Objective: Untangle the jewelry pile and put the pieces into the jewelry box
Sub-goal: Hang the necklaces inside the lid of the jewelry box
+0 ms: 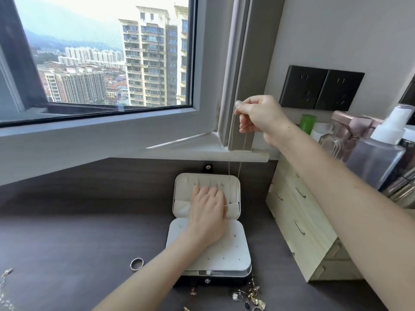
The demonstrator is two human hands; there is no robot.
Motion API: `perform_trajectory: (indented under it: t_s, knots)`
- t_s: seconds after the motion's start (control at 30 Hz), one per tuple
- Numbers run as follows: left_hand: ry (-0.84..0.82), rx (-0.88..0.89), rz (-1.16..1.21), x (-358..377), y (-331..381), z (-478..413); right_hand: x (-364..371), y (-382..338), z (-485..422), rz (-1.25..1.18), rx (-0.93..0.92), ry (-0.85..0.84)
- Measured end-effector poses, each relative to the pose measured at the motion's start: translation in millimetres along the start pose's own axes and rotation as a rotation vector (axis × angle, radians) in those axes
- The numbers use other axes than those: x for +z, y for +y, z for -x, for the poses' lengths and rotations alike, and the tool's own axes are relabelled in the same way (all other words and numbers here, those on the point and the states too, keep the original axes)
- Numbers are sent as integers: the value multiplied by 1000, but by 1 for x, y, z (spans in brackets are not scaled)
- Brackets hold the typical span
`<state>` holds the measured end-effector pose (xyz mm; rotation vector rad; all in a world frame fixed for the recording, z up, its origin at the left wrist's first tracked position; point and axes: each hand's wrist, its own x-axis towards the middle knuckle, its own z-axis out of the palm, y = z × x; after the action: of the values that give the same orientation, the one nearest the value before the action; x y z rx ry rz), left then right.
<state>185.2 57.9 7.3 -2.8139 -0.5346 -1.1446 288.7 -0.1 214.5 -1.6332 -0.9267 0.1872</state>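
Observation:
An open jewelry box (224, 254) with a cream lining lies on the dark desk, its lid (186, 182) folded back toward the window. My left hand (207, 212) rests flat on the lid's inner panel, fingers straight. High above it, my right hand (258, 115) pinches a thin chain necklace (239, 169), which hangs down in a loop to the lid's right edge. A small pile of jewelry (251, 296) lies in front of the box. A silver ring (136, 263) sits to the box's left.
A pale wooden drawer unit (303, 225) stands right of the box, with bottles (379, 153) and a green cap on top. More chain pieces (6, 288) lie at the desk's left edge. A window sill runs behind the box; black wall sockets (321, 89) are at the back right.

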Motion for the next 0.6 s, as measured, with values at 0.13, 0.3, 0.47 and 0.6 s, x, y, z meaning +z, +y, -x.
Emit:
perform_trajectory:
  t_s: [0.13, 0.3, 0.47, 0.6]
  knots:
    - [2, -22, -17, -2, 1, 0, 2, 17, 8, 14, 48, -22]
    - [-10, -46, -20, -7, 3, -1, 3, 34, 25, 122, 64, -108]
    - [5, -52, -14, -6, 3, -1, 11, 58, 43, 388, 65, -252]
    - [11, -65, -6, -5, 2, 0, 16, 80, 48, 659, -1, -203]
